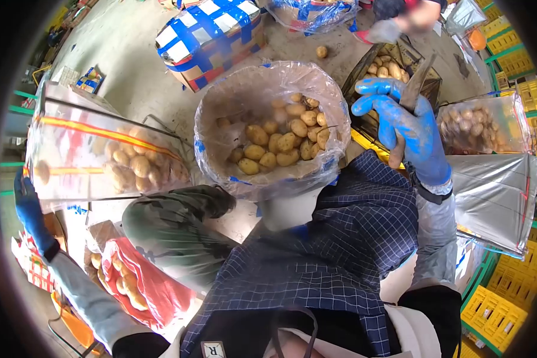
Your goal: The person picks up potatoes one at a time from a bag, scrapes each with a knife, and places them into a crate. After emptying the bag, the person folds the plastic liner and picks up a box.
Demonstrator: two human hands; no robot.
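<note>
My right hand (409, 122), in a blue glove, is raised at the right of the lined basket. It is closed round a dirty knife (419, 83), with the blade pointing up and the brown handle end showing below the fingers. My left hand (31, 206), also blue-gloved, lies with its fingers stretched along the outer left side of a clear bag (71, 146) of potatoes (140, 164). Between my knees stands a round basket (206, 128) lined with clear plastic. Loose potatoes (286, 141) lie in it, mostly toward its right side.
A dark crate (432, 89) with potatoes and another clear bag (474, 122) stand on the right. A red mesh sack (167, 292) lies lower left. Blue-and-white taped basket (212, 36) stands ahead. Another person's gloved hand (385, 31) shows at the top. Yellow crates (495, 313) line the right.
</note>
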